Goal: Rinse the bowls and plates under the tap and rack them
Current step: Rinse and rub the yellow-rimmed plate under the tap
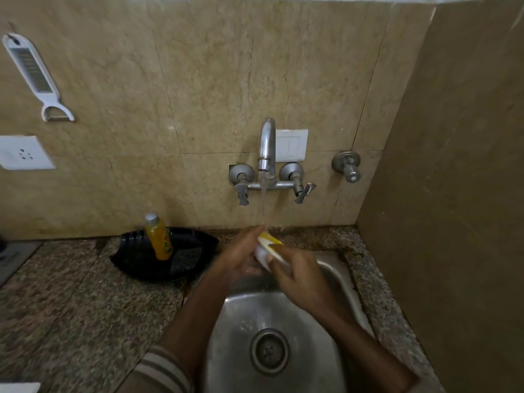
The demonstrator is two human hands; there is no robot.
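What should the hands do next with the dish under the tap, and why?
Probably turn the yellow-and-white dish in the stream so water reaches its other side: the tap is running onto it, the right hand grips it, the left hand rests against it, over the sink.

We are in a home kitchen: a steel sink (pixel 309 353) sits in a speckled stone counter (pixel 71 293) under a wall-mounted tap (pixel 267 146) on beige tiles (pixel 198 66). A peeler (pixel 34 75) hangs on the wall, and a bottle of yellow dish liquid (pixel 160 236) stands in a black tray (pixel 195 241).
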